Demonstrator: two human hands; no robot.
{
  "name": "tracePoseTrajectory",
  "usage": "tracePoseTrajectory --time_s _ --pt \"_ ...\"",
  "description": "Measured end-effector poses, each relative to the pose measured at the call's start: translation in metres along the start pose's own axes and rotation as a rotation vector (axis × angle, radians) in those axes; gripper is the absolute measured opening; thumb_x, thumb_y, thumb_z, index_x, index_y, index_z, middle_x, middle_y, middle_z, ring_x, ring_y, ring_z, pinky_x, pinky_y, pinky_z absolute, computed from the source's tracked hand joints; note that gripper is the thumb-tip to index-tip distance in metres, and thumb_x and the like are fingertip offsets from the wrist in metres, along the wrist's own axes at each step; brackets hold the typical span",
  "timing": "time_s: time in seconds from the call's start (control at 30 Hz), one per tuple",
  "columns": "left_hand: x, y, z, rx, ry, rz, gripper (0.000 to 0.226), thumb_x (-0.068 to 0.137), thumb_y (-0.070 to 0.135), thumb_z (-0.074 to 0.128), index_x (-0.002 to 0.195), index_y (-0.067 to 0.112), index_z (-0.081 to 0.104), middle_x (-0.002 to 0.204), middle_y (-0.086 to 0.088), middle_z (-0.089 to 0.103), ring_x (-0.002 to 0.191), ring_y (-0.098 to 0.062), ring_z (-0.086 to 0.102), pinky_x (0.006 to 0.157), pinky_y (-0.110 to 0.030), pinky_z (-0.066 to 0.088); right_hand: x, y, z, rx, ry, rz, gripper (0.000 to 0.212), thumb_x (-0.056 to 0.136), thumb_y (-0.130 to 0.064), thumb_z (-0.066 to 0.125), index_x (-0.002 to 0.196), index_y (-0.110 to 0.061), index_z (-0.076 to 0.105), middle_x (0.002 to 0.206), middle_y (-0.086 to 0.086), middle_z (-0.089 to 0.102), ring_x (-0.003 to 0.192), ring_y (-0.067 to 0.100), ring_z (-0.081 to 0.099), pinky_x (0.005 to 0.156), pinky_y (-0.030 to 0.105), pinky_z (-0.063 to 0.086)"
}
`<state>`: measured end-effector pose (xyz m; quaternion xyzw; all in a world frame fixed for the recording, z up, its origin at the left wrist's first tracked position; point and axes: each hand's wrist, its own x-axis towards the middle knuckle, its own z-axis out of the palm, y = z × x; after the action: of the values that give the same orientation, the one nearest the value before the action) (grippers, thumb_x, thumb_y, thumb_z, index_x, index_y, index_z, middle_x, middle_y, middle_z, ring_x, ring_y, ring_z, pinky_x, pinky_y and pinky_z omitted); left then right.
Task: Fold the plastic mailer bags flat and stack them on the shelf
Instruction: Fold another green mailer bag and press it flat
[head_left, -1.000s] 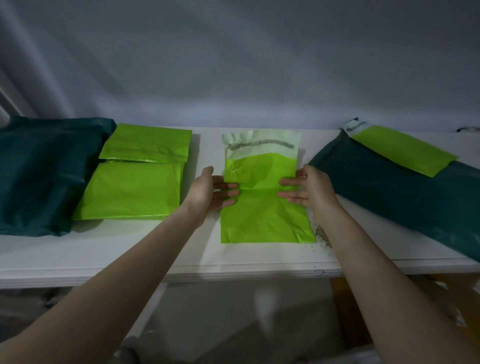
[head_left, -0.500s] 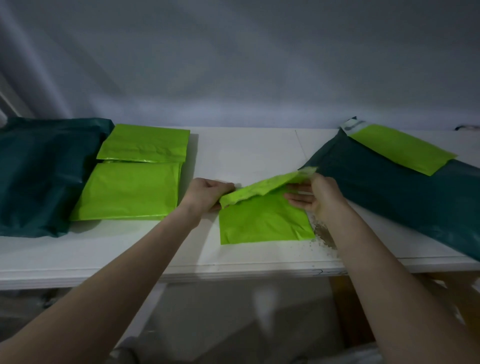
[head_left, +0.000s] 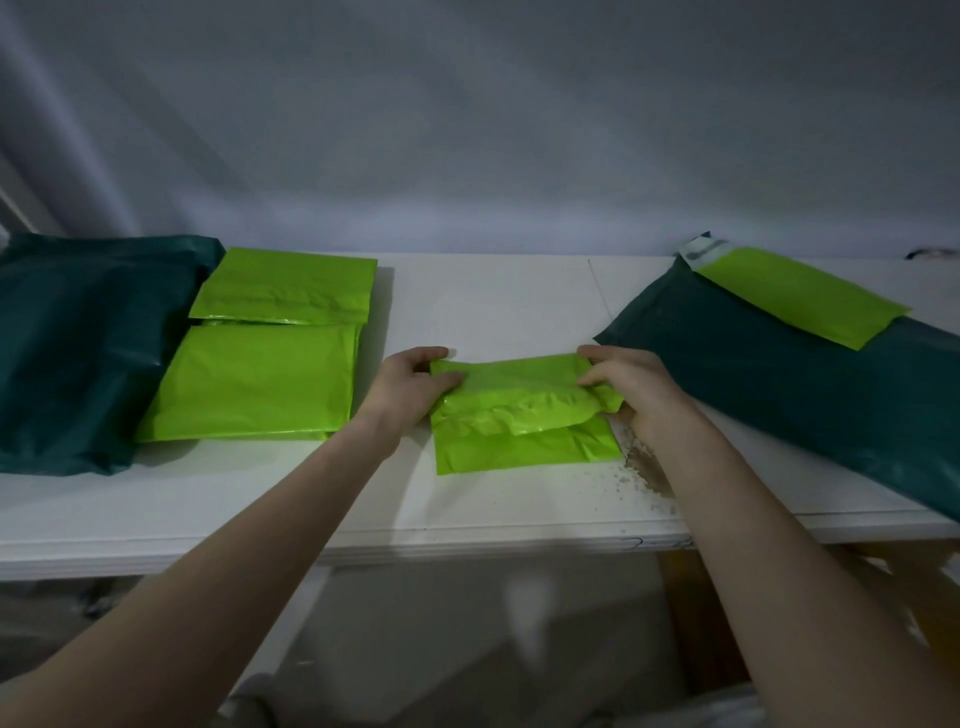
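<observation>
Left hand: the left hand (head_left: 413, 385) pinches the left end of the folded-over top flap of a lime-green plastic mailer bag (head_left: 524, 415), thumb on top, fingers curled under the edge.
Right hand: the right hand (head_left: 631, 387) grips the flap's right end the same way.
Mailer bag: lies on the white shelf (head_left: 493, 306), its upper half doubled toward the person, not yet pressed flat; the lower edge rests on the shelf.
Left of the mailer bag: a stack of folded lime-green mailers (head_left: 260, 364), partly on a dark teal plastic bag (head_left: 78, 338).
Right of the mailer bag: a large dark teal mailer (head_left: 805, 405), with a flat lime-green mailer (head_left: 800, 301) lying on it.
Near the right wrist: chipped, crumbly patch (head_left: 641, 470) on the shelf.
</observation>
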<state>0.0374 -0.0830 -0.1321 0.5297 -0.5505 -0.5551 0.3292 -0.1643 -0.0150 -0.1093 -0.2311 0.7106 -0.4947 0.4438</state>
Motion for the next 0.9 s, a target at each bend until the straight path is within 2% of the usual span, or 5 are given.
tracePoseTrajectory --time_s 0.07,0.17,0.37,0.63,0.9 --pt "0.001 -0.002 0.000 0.034 0.002 0.017 0.044 0.085 0.010 0.065 0.128 0.006 0.054 0.084 0.002 0.052 0.062 -0.001 0.052 0.047 0.000 0.040 0.005 0.005 -0.001 -0.078 -0.027 -0.050 0.046 0.079 0.013 0.057 0.119 -0.008 0.062 0.118 0.011 0.060 0.089 0.023 0.062 0.065 0.026 0.056" --pt "0.001 -0.005 0.001 0.132 -0.014 0.069 0.049 0.086 0.017 0.066 0.132 0.013 0.050 0.109 0.000 0.049 0.088 -0.005 0.053 0.058 0.001 0.040 0.009 0.012 -0.002 -0.280 -0.049 -0.145 0.050 0.083 0.008 0.058 0.130 -0.009 0.055 0.132 0.005 0.055 0.117 0.022 0.054 0.101 0.036 0.045" --pt "0.001 -0.011 -0.003 0.352 -0.050 0.157 0.060 0.084 0.028 0.067 0.138 0.015 0.044 0.141 -0.002 0.045 0.132 -0.015 0.039 0.107 -0.021 0.028 0.006 0.019 -0.001 -0.629 -0.036 -0.342 0.048 0.087 -0.006 0.057 0.134 -0.015 0.050 0.138 0.002 0.051 0.126 0.020 0.047 0.106 0.034 0.038" --pt "-0.009 -0.010 -0.001 0.684 -0.066 0.317 0.059 0.091 0.033 0.056 0.143 0.013 0.036 0.137 -0.009 0.045 0.125 -0.024 0.045 0.100 -0.025 0.033 0.005 0.027 -0.004 -0.788 -0.059 -0.433 0.048 0.093 -0.011 0.053 0.139 -0.016 0.043 0.143 0.001 0.046 0.131 0.018 0.042 0.101 0.021 0.029" --pt "-0.014 -0.015 0.004 1.163 -0.066 0.451 0.055 0.099 0.039 0.032 0.146 0.011 0.023 0.142 -0.011 0.032 0.102 -0.037 0.058 0.080 -0.042 0.046 -0.003 0.030 0.002 -1.044 -0.034 -0.546 0.048 0.096 -0.008 0.044 0.143 -0.013 0.036 0.148 0.000 0.038 0.130 0.024 0.042 0.101 0.027 0.030"
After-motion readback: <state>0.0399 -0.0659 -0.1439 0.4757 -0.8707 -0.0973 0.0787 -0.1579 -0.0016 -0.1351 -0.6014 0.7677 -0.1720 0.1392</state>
